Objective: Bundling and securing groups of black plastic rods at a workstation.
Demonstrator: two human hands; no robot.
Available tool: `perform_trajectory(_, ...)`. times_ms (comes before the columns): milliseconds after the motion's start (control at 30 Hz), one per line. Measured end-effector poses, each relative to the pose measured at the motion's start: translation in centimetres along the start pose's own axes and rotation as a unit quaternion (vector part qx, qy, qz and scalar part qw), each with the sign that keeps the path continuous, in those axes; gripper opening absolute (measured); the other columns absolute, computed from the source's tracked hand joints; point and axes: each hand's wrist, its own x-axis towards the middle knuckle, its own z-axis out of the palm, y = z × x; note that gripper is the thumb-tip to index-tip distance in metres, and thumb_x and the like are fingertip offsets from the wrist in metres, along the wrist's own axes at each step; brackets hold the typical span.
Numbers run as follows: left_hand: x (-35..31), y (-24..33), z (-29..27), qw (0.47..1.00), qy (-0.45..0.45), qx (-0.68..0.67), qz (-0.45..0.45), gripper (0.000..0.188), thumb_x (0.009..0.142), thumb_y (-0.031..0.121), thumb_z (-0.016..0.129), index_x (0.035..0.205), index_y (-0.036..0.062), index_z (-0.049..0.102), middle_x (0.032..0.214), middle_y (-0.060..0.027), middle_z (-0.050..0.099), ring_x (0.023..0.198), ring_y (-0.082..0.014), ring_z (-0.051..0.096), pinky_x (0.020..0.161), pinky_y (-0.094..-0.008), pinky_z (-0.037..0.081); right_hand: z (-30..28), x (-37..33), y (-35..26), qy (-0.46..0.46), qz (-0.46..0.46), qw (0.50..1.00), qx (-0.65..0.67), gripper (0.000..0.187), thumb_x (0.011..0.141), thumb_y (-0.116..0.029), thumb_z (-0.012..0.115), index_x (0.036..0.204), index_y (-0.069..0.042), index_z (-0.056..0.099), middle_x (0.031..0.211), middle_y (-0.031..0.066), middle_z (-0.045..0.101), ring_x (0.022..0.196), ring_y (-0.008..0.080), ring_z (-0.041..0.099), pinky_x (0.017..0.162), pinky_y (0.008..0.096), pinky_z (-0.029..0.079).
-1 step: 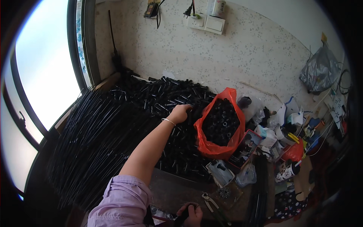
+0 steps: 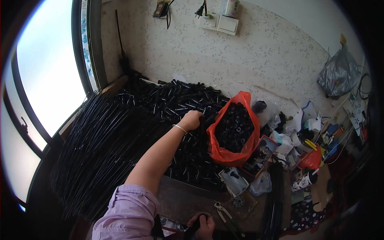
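My left hand (image 2: 193, 120), with a pale bracelet at the wrist, reaches into a heap of short black tube-like parts (image 2: 176, 94), many with shiny ends. Its fingers are curled down among the parts, and whatever they grip is hidden. Just right of it stands an open red plastic bag (image 2: 230, 158) filled with small black pieces, some ring-shaped. Close to my body, at the lower edge, my right hand (image 2: 205, 228) is closed around something dark that I cannot make out. Pincers (image 2: 224, 214) with open handles lie right of that hand.
Long thin black rods (image 2: 104, 148) fan out on the left, below the window (image 2: 48, 68). A phone (image 2: 260, 156) leans by the bag. Near it lie a clear plastic box (image 2: 234, 182) and a crumpled clear bag (image 2: 261, 184). A patterned cup (image 2: 304, 181) stands amid clutter at right.
My left hand's fingers have curled in more at the heap, with the hand almost in the same place. The right hand has barely moved. The view has shifted slightly.
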Motion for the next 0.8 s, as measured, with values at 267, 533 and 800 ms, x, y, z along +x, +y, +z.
perform_trajectory(267, -8.2, 7.4, -6.6, 0.958, 0.215, -0.188, -0.002, 0.025, 0.087, -0.003, 0.041, 0.106, 0.0026, 0.057, 0.092, -0.0076, 0.065, 0.067, -0.0107, 0.054, 0.061, -0.0232, 0.046, 1.5, -1.0, 0.8, -0.011, 0.005, 1.0, -0.02, 0.016, 0.095, -0.015, 0.041, 0.093, -0.002, 0.05, 0.074, 0.0108, 0.059, 0.063, 0.0195, 0.059, 0.056, 0.0295, 0.047)
perform_trajectory(533, -31.8, 11.2, -0.1, 0.972, -0.004, -0.234, -0.01, 0.032, 0.082, -0.001, 0.051, 0.113, 0.0018, 0.047, 0.103, -0.0125, 0.062, 0.093, -0.0298, 0.06, 0.074, -0.0345, 0.049, 2.0, -2.6, 2.3, -0.066, -0.032, 0.996, -0.057, 0.017, 0.096, -0.017, 0.041, 0.095, -0.003, 0.05, 0.075, 0.01, 0.06, 0.063, 0.0184, 0.06, 0.055, 0.0274, 0.047)
perform_trajectory(800, -29.3, 9.8, -2.0, 0.991, 0.057, -0.004, -0.122, 0.015, 0.081, 0.022, 0.06, 0.085, 0.0076, 0.056, 0.08, -0.0131, 0.06, 0.08, -0.0326, 0.059, 0.066, -0.0423, 0.047, 0.9, -2.7, 2.7, -0.029, -0.02, 0.999, 0.016, 0.016, 0.092, -0.02, 0.05, 0.096, -0.005, 0.053, 0.083, 0.0106, 0.063, 0.071, 0.0195, 0.062, 0.06, 0.0291, 0.049)
